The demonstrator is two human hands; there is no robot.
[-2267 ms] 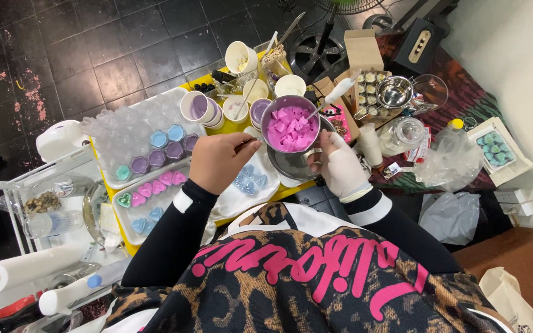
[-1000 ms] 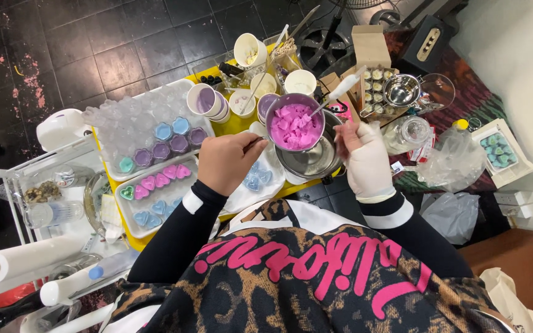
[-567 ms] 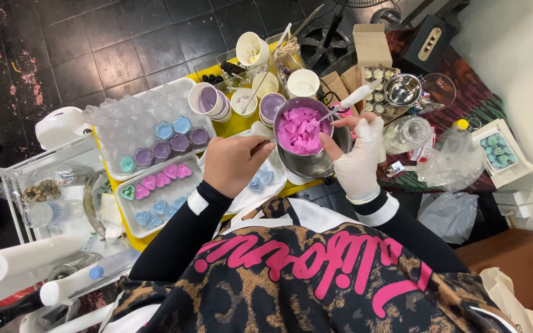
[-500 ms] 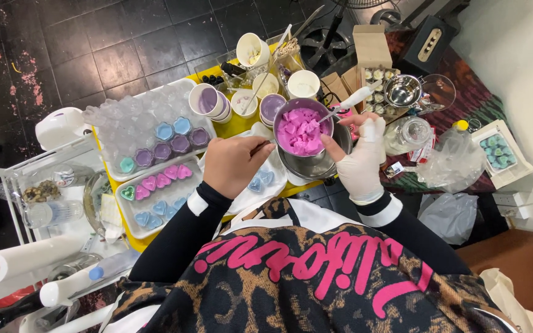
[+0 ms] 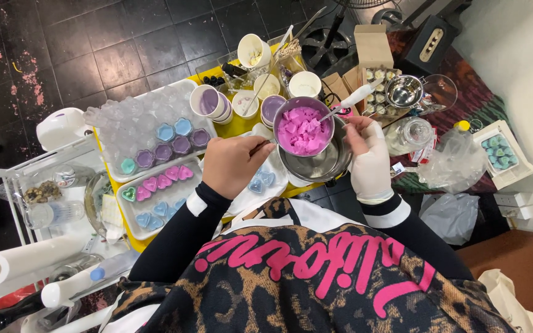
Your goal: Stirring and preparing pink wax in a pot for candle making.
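Your left hand [image 5: 234, 164] is closed over the handle of the small pot [image 5: 304, 126] of pink chunks, so you can't see the handle past a short stub by the rim. The tool [image 5: 348, 100] with the white grip dips behind those chunks and its tip is hidden. The bigger steel pan [image 5: 323, 161] sits half under the pot. The clear tray [image 5: 265, 182] of blue hearts is mostly behind your hand. The paper towel roll [image 5: 13, 265] runs off the left edge. The bits in the jar [image 5: 41, 193] are too small to tell.
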